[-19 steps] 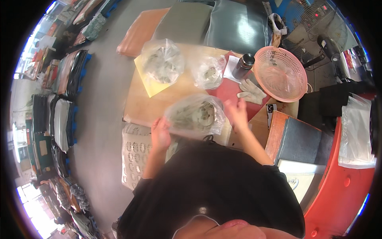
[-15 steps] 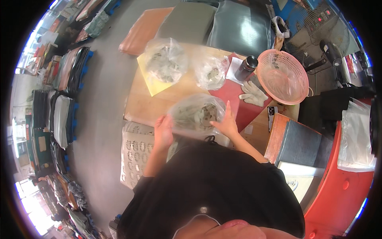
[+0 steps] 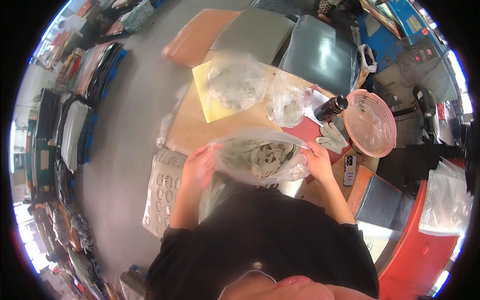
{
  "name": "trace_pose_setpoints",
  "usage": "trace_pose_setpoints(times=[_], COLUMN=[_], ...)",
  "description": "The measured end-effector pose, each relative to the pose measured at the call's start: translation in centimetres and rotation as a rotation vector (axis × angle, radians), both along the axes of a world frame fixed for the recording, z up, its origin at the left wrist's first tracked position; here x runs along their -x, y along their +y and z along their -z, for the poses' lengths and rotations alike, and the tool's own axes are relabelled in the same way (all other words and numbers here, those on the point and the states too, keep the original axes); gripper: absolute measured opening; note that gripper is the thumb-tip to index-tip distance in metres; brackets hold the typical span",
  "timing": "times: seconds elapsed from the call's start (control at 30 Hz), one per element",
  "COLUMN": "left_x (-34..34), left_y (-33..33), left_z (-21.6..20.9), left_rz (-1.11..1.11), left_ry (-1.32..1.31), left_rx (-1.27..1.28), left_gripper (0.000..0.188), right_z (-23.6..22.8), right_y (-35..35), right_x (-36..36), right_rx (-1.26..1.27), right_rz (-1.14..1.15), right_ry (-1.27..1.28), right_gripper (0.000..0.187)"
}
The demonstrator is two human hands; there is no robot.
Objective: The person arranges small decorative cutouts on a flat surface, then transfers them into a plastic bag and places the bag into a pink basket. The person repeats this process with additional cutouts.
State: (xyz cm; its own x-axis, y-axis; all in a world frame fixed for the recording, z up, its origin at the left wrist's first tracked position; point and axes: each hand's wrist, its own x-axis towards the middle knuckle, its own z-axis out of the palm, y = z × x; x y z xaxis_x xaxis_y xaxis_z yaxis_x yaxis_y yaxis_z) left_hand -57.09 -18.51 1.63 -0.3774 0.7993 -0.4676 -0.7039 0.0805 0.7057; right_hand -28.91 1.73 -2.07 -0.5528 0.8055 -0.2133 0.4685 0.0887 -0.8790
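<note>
A clear plastic bag (image 3: 232,156) is stretched between my two hands in front of my body, near the table's close edge. Flat grey-green cut-out pieces (image 3: 270,159) lie inside it, towards its right half. My left hand (image 3: 201,164) grips the bag's left rim between thumb and fingers. The right rim is pinched in my right hand (image 3: 318,159). Beyond it on the table rest two more clear bags with similar pieces: a larger bag (image 3: 237,82) over a yellow sheet (image 3: 207,102), and a smaller bag (image 3: 288,106).
At the table's right are a black bottle (image 3: 332,107), a pale work glove (image 3: 333,139), a pink plastic basket (image 3: 371,122) and a phone (image 3: 350,170). A sheet with punched shapes (image 3: 162,195) lies at the near left. Stacked sheets (image 3: 320,52) stand beyond the table; a fan (image 3: 407,75) stands right.
My hands have moved apart, and the bag between them is now spread wider, with more of the pieces showing. The right hand has shifted from the bag's side to its rim. The view has turned slightly.
</note>
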Motion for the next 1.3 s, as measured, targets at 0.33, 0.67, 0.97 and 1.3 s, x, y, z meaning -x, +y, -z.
trace_pose_setpoints(times=[0.33,0.67,0.97,1.3], left_x=[3.4,2.9,3.2,2.8], left_y=[1.0,1.5,0.7,0.2], left_z=[5.4,6.3,6.2,6.7], left_rz=[-0.012,-0.027,-0.02,-0.002], left_ry=[-0.072,-0.06,0.004,0.093], left_rx=[0.213,0.164,0.078,0.131], left_gripper=[0.029,0.031,0.035,0.037], right_z=[3.5,10.8,11.4,13.6], right_y=[-0.1,-3.6,-3.6,-6.5], right_x=[8.6,16.8,23.0,20.8], right_rx=[-0.637,-0.651,-0.257,-0.948], right_rz=[-0.239,-0.662,-0.828,-0.914], right_ry=[-0.349,-0.232,-0.414,-0.092], right_gripper=[0.038,0.07,0.056,0.043])
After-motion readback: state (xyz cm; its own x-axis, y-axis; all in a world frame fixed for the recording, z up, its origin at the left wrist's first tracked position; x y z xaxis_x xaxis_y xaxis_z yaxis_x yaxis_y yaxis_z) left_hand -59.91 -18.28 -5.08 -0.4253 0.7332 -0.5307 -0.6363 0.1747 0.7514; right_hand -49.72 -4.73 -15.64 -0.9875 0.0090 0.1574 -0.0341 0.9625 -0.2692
